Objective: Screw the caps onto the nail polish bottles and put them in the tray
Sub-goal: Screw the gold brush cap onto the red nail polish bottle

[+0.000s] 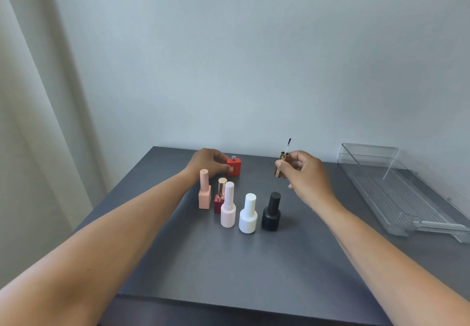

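A red square bottle (235, 166) stands uncapped near the table's far edge, its bare threaded neck showing. My left hand (207, 161) grips it from the left side. My right hand (305, 175) holds a gold cap (281, 164) above the table, to the right of the bottle, with the brush stem pointing up. Nearer me stand capped bottles: a peach one (204, 193), a dark red one with a gold cap (220, 196), a pale pink one (228, 207), a white one (248, 215) and a black one (271, 212). The clear plastic tray (396, 191) lies at the right.
The dark grey table (229, 262) ends at a pale wall behind. A curtain (38, 122) hangs at the left. The tray holds no bottles and reaches the table's right edge.
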A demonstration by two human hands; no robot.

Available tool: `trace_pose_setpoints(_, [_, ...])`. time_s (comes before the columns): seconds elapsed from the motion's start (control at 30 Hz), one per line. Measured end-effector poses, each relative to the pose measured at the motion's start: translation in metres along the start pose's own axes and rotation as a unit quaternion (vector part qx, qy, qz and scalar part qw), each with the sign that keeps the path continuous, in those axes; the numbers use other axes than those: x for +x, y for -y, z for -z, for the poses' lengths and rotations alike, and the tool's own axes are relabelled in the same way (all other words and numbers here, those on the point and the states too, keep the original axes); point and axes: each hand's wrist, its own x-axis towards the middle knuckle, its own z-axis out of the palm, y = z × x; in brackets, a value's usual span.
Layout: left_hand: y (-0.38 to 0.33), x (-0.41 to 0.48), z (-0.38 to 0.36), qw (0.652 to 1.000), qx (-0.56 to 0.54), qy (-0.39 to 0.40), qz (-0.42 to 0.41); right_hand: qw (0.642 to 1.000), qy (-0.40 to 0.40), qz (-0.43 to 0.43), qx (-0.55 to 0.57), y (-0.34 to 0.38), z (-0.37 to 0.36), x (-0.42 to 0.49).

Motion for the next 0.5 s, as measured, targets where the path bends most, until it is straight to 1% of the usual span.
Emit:
trace_pose_setpoints(0.1, [0.002,-0.002,0.004,1.0,-0.022,-0.013,0.007,1.0,-0.001,-0.006,0.006,0.002,0.002,-0.001])
trace_pose_setpoints(0.3, [-0.007,-0.02,0.031,0.992,-0.112,-0.055,-0.005,0.999,-0.009,0.01,0.031,0.017,0.008,-0.009])
trace_pose_setpoints(0.4, [-0.02,-0.037,0.049,0.987,-0.138,-0.083,-0.025,0.999,0.003,0.029,0.017,0.03,0.012,-0.013])
trace_pose_setpoints(0.5, [-0.037,-0.061,0.065,0.98,-0.163,-0.097,-0.062,0.998,0.01,0.055,0.01,0.045,0.015,-0.02])
